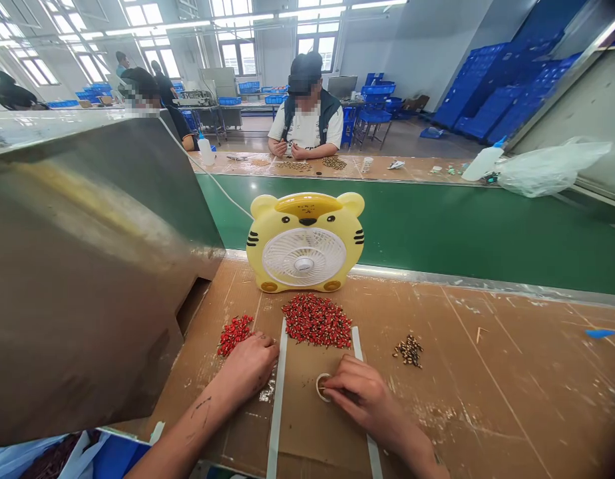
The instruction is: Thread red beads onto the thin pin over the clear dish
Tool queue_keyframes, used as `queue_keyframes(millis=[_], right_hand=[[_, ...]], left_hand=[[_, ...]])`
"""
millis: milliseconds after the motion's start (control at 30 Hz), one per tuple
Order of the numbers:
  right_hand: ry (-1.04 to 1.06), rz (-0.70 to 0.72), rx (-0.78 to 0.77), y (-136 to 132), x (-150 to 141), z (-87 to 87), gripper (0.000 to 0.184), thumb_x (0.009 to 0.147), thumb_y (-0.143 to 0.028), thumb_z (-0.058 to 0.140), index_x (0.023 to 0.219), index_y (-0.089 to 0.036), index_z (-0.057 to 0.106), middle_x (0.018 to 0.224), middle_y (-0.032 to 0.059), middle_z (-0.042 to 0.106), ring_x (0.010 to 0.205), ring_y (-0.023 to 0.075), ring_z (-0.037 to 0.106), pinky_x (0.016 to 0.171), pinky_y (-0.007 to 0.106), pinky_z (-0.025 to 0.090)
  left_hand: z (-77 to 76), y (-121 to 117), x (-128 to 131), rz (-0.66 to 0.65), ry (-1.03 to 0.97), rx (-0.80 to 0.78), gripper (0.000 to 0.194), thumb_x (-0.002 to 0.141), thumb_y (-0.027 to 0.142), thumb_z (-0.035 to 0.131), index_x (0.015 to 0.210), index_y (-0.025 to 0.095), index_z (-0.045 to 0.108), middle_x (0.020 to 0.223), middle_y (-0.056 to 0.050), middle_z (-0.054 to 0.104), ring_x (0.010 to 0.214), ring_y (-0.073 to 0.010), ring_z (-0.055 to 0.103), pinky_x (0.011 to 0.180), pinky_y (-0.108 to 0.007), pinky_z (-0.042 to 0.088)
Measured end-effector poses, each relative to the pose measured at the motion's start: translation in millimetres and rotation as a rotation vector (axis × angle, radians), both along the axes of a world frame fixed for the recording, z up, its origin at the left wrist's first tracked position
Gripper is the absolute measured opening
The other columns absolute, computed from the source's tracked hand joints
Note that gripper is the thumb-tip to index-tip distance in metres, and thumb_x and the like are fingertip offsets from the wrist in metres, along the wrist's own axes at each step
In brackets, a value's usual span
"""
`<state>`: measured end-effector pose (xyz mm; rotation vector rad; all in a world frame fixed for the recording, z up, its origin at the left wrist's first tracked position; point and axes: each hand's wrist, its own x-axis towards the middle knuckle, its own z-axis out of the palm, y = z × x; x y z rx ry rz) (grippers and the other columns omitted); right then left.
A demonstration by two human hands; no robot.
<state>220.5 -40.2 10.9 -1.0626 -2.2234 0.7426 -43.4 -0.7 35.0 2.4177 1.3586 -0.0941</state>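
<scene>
My left hand (255, 362) rests on the table with its fingers curled, at the edge of a small pile of red-and-dark parts (234, 334). Its fingertips and whatever they hold are hidden. Over the cardboard sheet (307, 432), my right hand (360, 386) is closed in a pinch at a small white ring (318, 386). What lies between those fingertips is too small to make out. A larger heap of red-tipped parts (317, 320) lies just beyond, at the sheet's far end. To the right is a little pile of dark and gold parts (409, 350).
A yellow animal-faced fan (305, 246) stands behind the heap. A large metal housing (88, 266) bounds the left side. Past the green belt (462, 226), a person (307, 113) sits handling small parts. A white bottle (482, 163) and a plastic bag (552, 166) lie far right.
</scene>
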Motion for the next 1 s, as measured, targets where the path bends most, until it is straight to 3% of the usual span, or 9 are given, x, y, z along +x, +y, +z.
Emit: queue_keyframes(millis=[133,233,333,467,633,733,833,1000], right_hand=[[-0.035,0.039,0.043,2.1,4.1,-0.7,0.019,0.098,-0.026,0.057,0.087,-0.018,0.071,0.073,0.0041,0.063,0.072,0.0172,0.057,0.065,0.028,0.044],[-0.026,0.051,0.105,2.1,7.7,-4.3,0.022,0.100,-0.023,0.053,0.088,-0.017,0.070,0.075,0.0050,0.063,0.072,0.0174,0.055,0.065,0.028,0.043],[-0.039,0.020,0.162,1.4,7.8,-7.1,0.022,0.100,-0.021,0.052,0.087,-0.016,0.069,0.075,0.0054,0.063,0.072,0.0177,0.053,0.065,0.029,0.042],[-0.083,0.016,0.157,-0.3,6.2,-3.9,0.025,0.101,-0.021,0.049,0.083,-0.016,0.066,0.075,0.0055,0.061,0.072,0.0178,0.052,0.065,0.029,0.041],[-0.133,0.030,0.160,0.0,8.3,2.9,0.027,0.101,-0.021,0.047,0.082,-0.016,0.065,0.072,0.0044,0.059,0.070,0.0177,0.051,0.063,0.029,0.041],[-0.178,0.031,0.206,1.8,7.5,5.1,0.029,0.101,-0.019,0.045,0.080,-0.016,0.064,0.071,0.0047,0.059,0.070,0.0183,0.050,0.063,0.030,0.041],[-0.205,0.053,0.209,4.0,5.8,7.8,0.032,0.102,-0.018,0.043,0.076,-0.016,0.062,0.070,0.0044,0.057,0.069,0.0182,0.049,0.063,0.029,0.041],[-0.209,0.079,0.153,7.3,6.1,11.9,0.031,0.102,-0.019,0.044,0.075,-0.017,0.060,0.071,0.0036,0.057,0.070,0.0176,0.050,0.063,0.028,0.041]], left_hand=[[-3.2,8.4,3.3,-0.088,0.079,0.045,0.027,0.090,0.005,0.045,0.087,0.012,0.071,0.088,-0.016,0.072,0.084,-0.0271,0.067,0.076,-0.034,0.050],[-0.1,11.4,0.9,-0.082,-0.055,0.068,0.026,0.091,0.008,0.046,0.086,0.012,0.071,0.083,-0.014,0.072,0.079,-0.0254,0.068,0.073,-0.033,0.050],[5.1,7.9,3.6,0.027,-0.361,0.041,0.025,0.090,0.012,0.050,0.100,0.016,0.073,0.085,-0.008,0.074,0.074,-0.0181,0.067,0.070,-0.026,0.050],[4.0,0.1,21.1,0.229,-0.816,-0.185,0.025,0.083,0.011,0.057,0.098,0.016,0.076,0.085,-0.006,0.073,0.072,-0.0159,0.067,0.065,-0.023,0.050],[-12.8,3.1,39.8,0.337,-1.163,-0.561,0.018,0.078,0.015,0.064,0.090,0.013,0.078,0.091,-0.008,0.068,0.069,-0.0178,0.071,0.067,-0.028,0.054],[-22.6,5.4,41.4,0.384,-1.319,-0.742,0.011,0.077,0.019,0.071,0.086,0.013,0.075,0.083,-0.006,0.068,0.070,-0.0169,0.070,0.070,-0.028,0.053],[-29.3,4.7,39.3,0.438,-1.387,-0.807,0.010,0.075,0.021,0.076,0.079,0.013,0.072,0.077,-0.005,0.071,0.072,-0.0162,0.068,0.071,-0.026,0.051],[-31.4,0.2,39.4,0.544,-1.251,-0.716,0.011,0.068,0.021,0.081,0.074,0.013,0.075,0.071,-0.003,0.072,0.064,-0.0127,0.060,0.064,-0.022,0.045]])
